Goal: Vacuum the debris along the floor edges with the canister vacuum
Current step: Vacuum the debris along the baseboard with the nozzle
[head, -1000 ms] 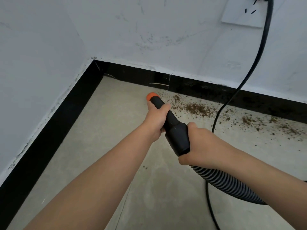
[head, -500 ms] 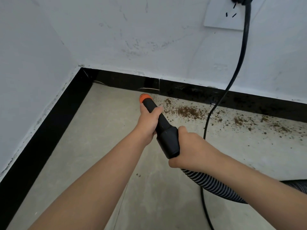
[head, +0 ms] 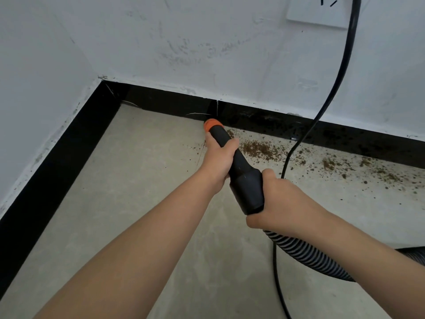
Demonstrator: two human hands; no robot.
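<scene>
Both hands grip the black nozzle (head: 236, 164), left hand (head: 218, 160) ahead of right hand (head: 278, 201), its orange tip (head: 211, 124) beside the debris (head: 259, 149) at the baseboard (head: 253, 120).

Scuffed white walls (head: 207, 42) meet at corner upper left; black baseboard (head: 161, 100); beige concrete floor (head: 138, 180); white outlet (head: 317, 12) top right.

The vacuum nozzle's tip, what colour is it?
Orange, on an otherwise black nozzle; the tip shows best in the head view.
</scene>
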